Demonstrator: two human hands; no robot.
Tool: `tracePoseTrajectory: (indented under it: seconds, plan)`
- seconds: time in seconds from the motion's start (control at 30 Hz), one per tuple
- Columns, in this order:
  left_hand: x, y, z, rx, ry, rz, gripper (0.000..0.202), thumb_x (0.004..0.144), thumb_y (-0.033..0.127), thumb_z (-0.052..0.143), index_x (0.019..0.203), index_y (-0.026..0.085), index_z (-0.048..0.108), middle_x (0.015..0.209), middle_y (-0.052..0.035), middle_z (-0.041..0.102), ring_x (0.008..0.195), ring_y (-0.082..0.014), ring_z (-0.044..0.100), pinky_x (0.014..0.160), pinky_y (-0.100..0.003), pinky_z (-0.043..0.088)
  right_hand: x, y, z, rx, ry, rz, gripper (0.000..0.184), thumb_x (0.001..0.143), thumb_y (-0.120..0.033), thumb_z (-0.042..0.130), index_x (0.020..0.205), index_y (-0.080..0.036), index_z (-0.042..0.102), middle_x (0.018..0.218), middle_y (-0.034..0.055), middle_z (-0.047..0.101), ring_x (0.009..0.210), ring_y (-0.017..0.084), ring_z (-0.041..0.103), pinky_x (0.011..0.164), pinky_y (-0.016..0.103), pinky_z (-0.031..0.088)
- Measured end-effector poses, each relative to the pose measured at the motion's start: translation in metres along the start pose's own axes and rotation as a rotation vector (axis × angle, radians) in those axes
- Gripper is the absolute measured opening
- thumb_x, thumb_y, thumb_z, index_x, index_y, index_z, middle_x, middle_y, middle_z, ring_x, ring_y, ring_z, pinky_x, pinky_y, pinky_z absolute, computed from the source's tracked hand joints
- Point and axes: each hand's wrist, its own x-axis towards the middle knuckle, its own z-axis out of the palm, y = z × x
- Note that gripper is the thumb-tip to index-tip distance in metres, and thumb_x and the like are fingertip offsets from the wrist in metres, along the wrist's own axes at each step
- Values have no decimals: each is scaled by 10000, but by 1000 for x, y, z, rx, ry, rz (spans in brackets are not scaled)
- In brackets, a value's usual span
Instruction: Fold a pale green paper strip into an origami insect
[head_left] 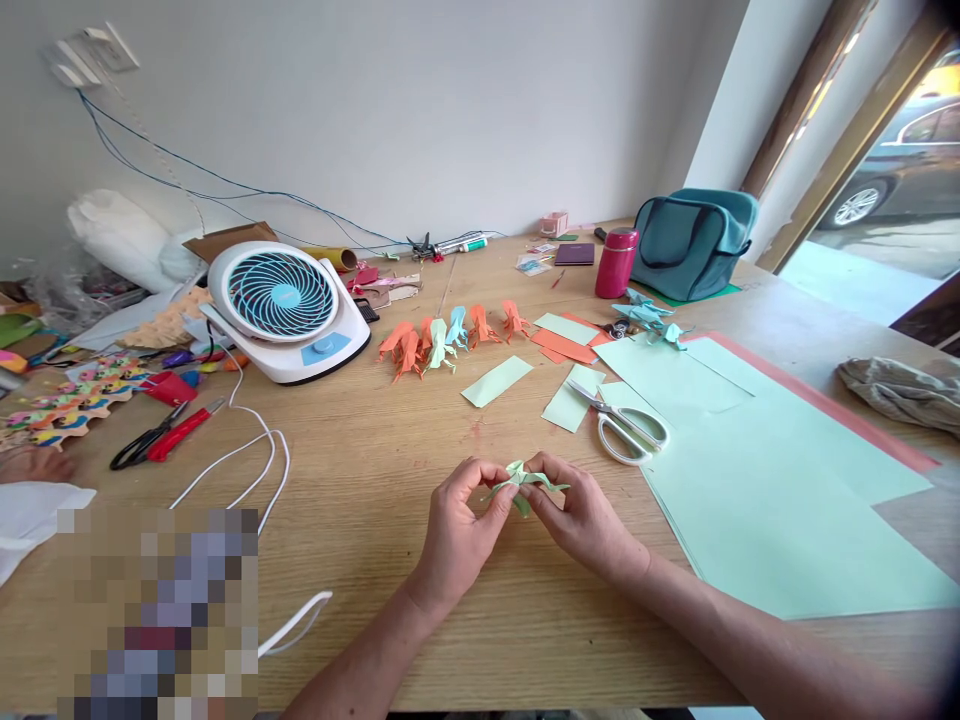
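Note:
Both hands meet low over the wooden table [375,480], pinching a small, light green folded paper figure [523,482]. My left hand [459,525] grips its left side with thumb and fingers closed. My right hand [581,515] pinches its right side. Thin paper limbs stick out between the fingers. A row of finished paper figures [450,340] in orange, green and blue stands farther back. White-handled scissors [626,425] lie just beyond my right hand, beside cut green paper strips [496,381].
Large light green sheets [780,470] cover the table's right side over a red sheet. A white desk fan [281,305] with a white cable [247,460] stands at left. Red and black scissors [161,435], a pink flask [616,262] and a teal bag [694,240] sit around.

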Motion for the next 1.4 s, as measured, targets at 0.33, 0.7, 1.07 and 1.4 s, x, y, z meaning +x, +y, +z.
tracePoseTrajectory:
  seconds: [0.33, 0.7, 1.07, 1.4]
  plan:
    - [3, 1, -1, -72, -40, -89, 160, 870, 289, 662, 777, 172, 604, 771, -18, 651, 745, -153, 597, 738, -264, 472, 1, 2, -1, 57, -67, 75, 271, 944, -442, 577, 864, -191, 639, 810, 39, 669, 768, 193, 611, 704, 303, 458]
    - [2, 2, 1, -62, -20, 20, 40, 830, 176, 711, 864, 186, 693, 864, -18, 657, 800, -148, 593, 741, -244, 468, 0, 2, 2, -7, -33, 12, 180, 923, -340, 592, 848, -192, 663, 782, 10, 663, 740, 159, 592, 695, 271, 437]
    - [3, 1, -2, -64, -4, 30, 28, 851, 198, 703, 866, 179, 717, 829, -24, 634, 786, -146, 584, 742, -242, 463, 1, 4, 2, 1, -31, -13, 132, 927, -285, 579, 853, -201, 649, 824, 4, 672, 770, 150, 601, 728, 261, 438]
    - [7, 4, -7, 4, -44, -39, 51, 818, 213, 735, 783, 195, 703, 774, -2, 652, 770, -151, 544, 747, -256, 414, -2, 8, 8, -93, -10, -76, 86, 894, -205, 572, 838, -197, 637, 803, 8, 672, 748, 148, 623, 715, 256, 460]
